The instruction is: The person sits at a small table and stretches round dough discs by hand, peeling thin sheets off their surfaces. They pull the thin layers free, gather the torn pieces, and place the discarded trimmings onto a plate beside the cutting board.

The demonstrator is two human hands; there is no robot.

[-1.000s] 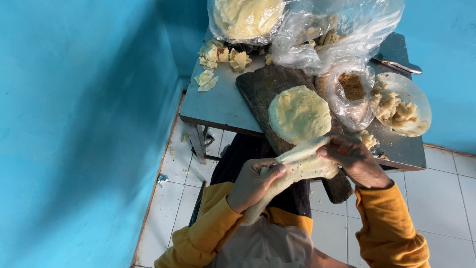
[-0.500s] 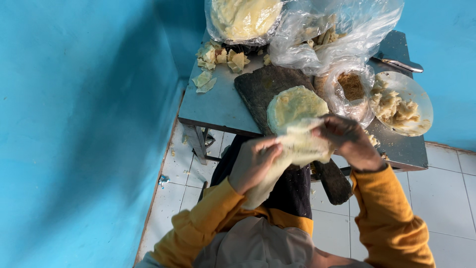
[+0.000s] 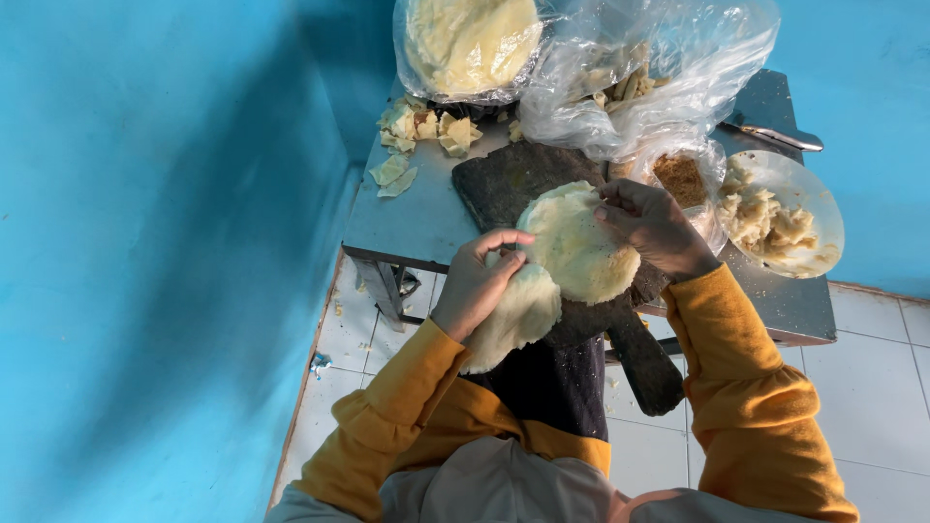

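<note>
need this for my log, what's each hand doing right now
Left hand: closed, pinching the lower dough sheet.
Right hand: fingers curled on the edge of the round dough disc.

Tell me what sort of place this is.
Probably a small home or street food-prep corner: a metal table against blue walls, a dark wooden board with dough rounds, and plastic bags of ingredients.
</note>
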